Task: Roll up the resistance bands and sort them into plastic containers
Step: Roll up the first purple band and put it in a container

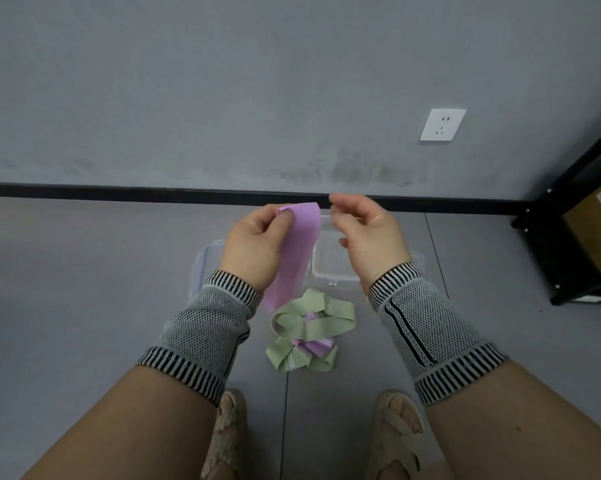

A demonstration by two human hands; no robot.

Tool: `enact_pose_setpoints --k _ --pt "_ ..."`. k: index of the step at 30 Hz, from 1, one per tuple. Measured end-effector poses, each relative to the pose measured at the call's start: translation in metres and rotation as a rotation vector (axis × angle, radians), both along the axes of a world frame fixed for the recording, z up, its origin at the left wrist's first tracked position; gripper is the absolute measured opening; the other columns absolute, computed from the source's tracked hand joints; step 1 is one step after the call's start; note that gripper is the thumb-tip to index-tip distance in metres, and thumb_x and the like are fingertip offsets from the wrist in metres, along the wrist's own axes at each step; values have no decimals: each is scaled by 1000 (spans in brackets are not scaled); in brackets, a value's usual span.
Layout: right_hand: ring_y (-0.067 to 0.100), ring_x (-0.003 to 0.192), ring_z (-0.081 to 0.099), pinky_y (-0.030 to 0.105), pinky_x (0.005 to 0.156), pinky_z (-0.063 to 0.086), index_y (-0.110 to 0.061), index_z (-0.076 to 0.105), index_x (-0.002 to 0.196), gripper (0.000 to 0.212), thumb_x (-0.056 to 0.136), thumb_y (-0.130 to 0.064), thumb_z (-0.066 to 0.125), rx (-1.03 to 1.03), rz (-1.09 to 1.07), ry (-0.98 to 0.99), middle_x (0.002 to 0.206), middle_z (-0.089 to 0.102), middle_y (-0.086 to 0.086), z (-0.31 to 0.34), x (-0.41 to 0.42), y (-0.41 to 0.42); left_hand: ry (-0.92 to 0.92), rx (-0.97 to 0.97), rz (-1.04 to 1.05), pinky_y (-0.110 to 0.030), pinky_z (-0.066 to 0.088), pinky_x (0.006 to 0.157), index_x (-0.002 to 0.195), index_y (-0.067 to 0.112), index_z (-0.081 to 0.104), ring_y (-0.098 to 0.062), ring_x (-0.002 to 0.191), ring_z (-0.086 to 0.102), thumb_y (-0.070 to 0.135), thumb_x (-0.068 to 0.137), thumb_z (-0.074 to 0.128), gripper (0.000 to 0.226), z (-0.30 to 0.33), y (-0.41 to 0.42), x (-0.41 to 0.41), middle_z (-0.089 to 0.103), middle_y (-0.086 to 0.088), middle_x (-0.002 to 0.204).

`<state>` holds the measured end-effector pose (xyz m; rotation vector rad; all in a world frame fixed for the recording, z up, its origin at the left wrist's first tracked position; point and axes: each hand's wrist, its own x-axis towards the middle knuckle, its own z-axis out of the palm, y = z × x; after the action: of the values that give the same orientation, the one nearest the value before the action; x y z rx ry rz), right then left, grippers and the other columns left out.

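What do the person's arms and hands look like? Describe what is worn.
Both hands, left hand and right hand, are bare, no gloves or rings visible. Each forearm wears a grey knit mesh sleeve, left sleeve and right sleeve, with black-and-white striped cuffs at both ends. The right sleeve has a black lengthwise line.
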<state>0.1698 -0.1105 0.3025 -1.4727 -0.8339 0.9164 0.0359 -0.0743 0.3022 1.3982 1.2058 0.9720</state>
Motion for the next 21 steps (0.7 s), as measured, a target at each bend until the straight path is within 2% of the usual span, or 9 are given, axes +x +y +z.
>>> enact_pose_setpoints --k 3,6,9,13,15,19,21 --pt "-2 95 57 24 91 45 -22 63 114 27 90 -13 59 -1 74 -5 111 63 -6 -4 2 3 -50 -66 -66 -45 48 92 85 24 71 -14 86 60 22 95 53 21 -3 3 0 69 -1 89" --pt "5 83 60 30 86 49 -23 68 90 12 89 -13 60 -3 92 -77 89 68 -7 -5 2 6 -96 -90 -116 -38 49 88 90 21 70 -11 83 60 16 96 50 22 -3 4 4 69 0 89" --pt "11 76 62 40 83 54 -24 67 73 16 83 -11 64 19 48 -94 75 68 -5 -6 5 8 -102 -91 -108 -35 47 82 89 23 66 -13 82 58 14 94 50 19 -4 6 7 68 1 87" --pt "15 75 63 45 82 56 -21 67 73 17 82 -7 66 56 11 -44 72 68 -2 -2 4 8 -115 -25 -99 -12 43 63 84 19 62 3 63 56 11 92 56 13 -3 5 10 64 12 67" --pt "14 74 62 42 82 56 -21 67 73 18 82 -6 66 73 1 -51 72 67 -2 -1 4 8 -116 26 -83 -8 41 58 84 15 64 7 57 53 8 91 57 12 -1 6 10 62 11 68" --pt "16 75 64 44 84 56 -19 68 73 18 82 -4 67 70 3 -46 74 69 2 -1 6 9 -117 32 -47 -13 47 67 83 14 65 4 64 57 9 91 58 12 0 7 10 65 7 72" --pt "18 75 65 47 84 56 -18 68 73 17 82 -4 67 60 7 -25 75 70 4 -2 7 9 -114 12 -41 -22 51 74 81 15 65 -2 68 59 11 90 59 12 0 8 11 66 6 72"
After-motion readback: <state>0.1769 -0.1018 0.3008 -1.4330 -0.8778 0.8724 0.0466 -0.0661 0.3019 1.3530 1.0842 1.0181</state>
